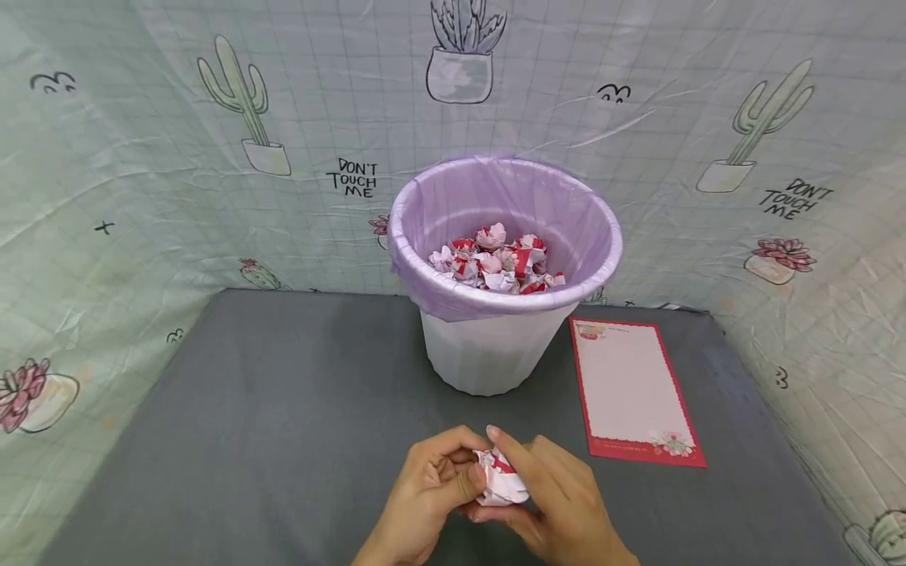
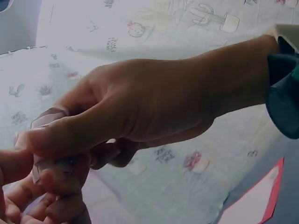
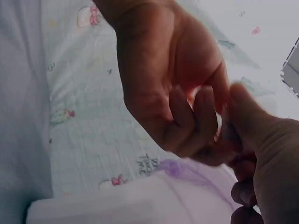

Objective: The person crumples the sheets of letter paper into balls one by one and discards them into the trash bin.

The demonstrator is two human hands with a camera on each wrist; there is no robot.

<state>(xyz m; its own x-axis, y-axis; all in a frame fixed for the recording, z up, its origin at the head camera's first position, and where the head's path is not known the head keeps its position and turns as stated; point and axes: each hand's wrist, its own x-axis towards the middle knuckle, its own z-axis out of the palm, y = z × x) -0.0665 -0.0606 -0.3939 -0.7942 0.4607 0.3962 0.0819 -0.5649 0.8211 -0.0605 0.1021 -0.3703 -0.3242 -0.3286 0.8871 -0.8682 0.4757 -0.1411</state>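
Observation:
Low in the head view, both hands meet around a crumpled ball of white and red paper [image 1: 504, 489]. My left hand [image 1: 428, 491] pinches its left side with thumb and curled fingers. From the other side my right hand [image 1: 566, 491] grips it, one finger extended over the top and another digit beneath. Fingers hide most of the ball in both wrist views. Just beyond the hands stands a white bin [image 1: 488, 354] with a purple liner [image 1: 573, 212] folded over its rim. Several similar paper balls [image 1: 495, 263] lie inside it.
A flat sheet of paper [image 1: 630, 385] with a red border lies on the grey table [image 1: 283, 409], right of the bin. Printed fabric [image 1: 297, 102] with cactus drawings closes off the back and both sides.

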